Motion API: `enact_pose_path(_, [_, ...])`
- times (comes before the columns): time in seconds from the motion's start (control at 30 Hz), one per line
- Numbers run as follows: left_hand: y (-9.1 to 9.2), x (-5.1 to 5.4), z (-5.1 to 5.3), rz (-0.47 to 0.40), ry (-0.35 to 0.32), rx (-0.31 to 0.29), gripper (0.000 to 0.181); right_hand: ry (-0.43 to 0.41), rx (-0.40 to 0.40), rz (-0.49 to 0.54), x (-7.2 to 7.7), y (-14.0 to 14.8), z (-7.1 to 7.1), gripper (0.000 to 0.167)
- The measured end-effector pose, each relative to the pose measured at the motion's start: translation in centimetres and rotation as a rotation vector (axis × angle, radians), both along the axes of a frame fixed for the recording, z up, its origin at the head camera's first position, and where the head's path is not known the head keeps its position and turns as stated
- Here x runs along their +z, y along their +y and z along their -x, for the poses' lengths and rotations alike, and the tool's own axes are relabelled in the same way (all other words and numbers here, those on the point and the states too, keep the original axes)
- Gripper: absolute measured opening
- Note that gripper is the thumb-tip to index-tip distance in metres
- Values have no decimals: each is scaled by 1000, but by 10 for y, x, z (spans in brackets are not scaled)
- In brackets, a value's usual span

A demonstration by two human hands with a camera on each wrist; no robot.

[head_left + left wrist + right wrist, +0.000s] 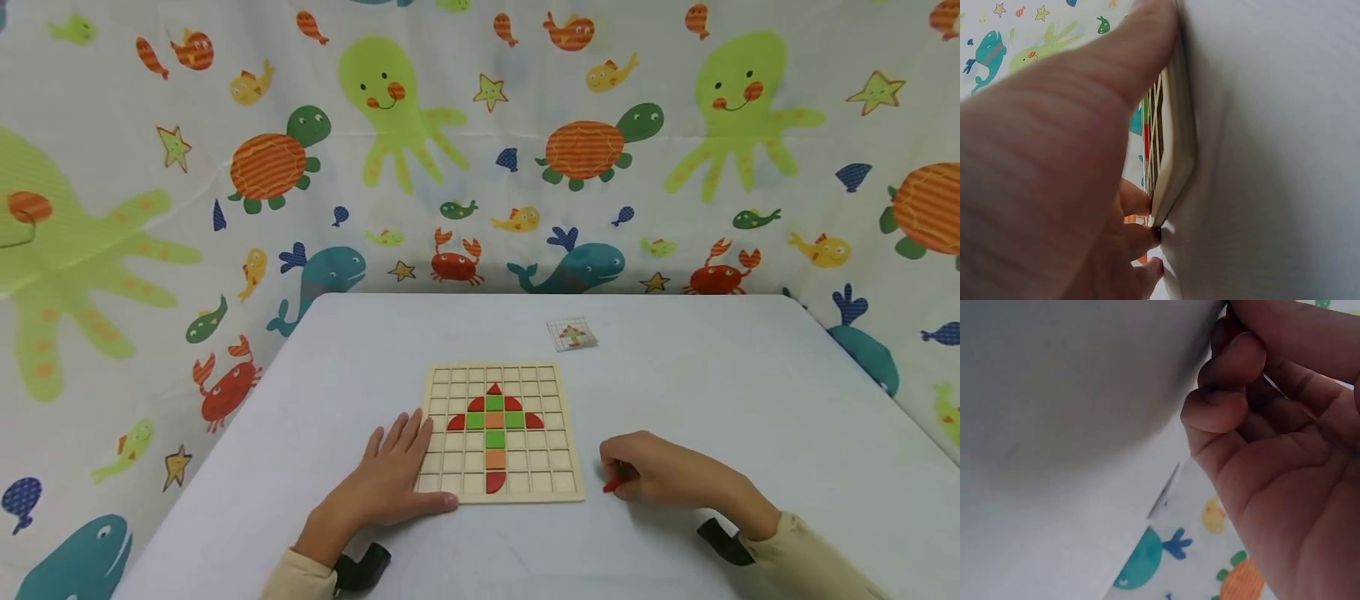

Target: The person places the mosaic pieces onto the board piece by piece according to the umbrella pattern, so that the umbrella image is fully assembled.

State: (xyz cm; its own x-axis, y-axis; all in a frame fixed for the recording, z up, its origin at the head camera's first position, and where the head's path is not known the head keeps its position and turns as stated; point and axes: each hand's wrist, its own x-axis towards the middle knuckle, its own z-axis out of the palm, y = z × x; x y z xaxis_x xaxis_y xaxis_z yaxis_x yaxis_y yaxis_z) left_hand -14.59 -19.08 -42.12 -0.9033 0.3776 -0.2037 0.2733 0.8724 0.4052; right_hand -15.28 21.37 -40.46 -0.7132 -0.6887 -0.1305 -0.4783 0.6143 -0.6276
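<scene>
A square wooden grid board (457,467) lies flat on the white table. Red, green and orange pieces fill some of its cells: a red triangle (494,389) at the top, green and orange squares below, red rounded pieces at the sides and a red quarter-round piece (496,482) at the bottom. My left hand (386,483) rests at the board's lower left corner, its fingers straight along the left edge and thumb by the front edge. To the right of the board, my right hand (660,473) pinches a small red piece (612,485) near the tabletop; fingers hide most of its shape.
A small stack of cards (572,335) lies behind the board to the right, its top one printed with a coloured grid figure. Behind the white table (360,333) hangs a curtain (465,92) with sea animals. Dark straps (362,567) sit at both wrists.
</scene>
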Motion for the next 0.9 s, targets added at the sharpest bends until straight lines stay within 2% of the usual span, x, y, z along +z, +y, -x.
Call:
enact_pose_path(0.17, [-1,-2,-1,-1,13,4,124,-13,57,79,11,-23,7,19])
enact_pose_path(0.33, [-1,-5,-1,11,16,12,123,59,56,154,19,-57,13,15])
enact_pose_path(0.47, [2,-7,-1,13,11,6,123,70,14,210,17,-85,15,10])
enact_pose_path(0.67, [3,-4,-2,31,5,4,122,10,0,305,11,-120,20,8])
enact_pose_path(0.8, [2,-2,-1,39,4,5,122,4,2,324,8,-137,23,9])
enact_pose_path(0.9, [1,-2,-2,37,4,7,122,30,10,300,4,-147,24,9])
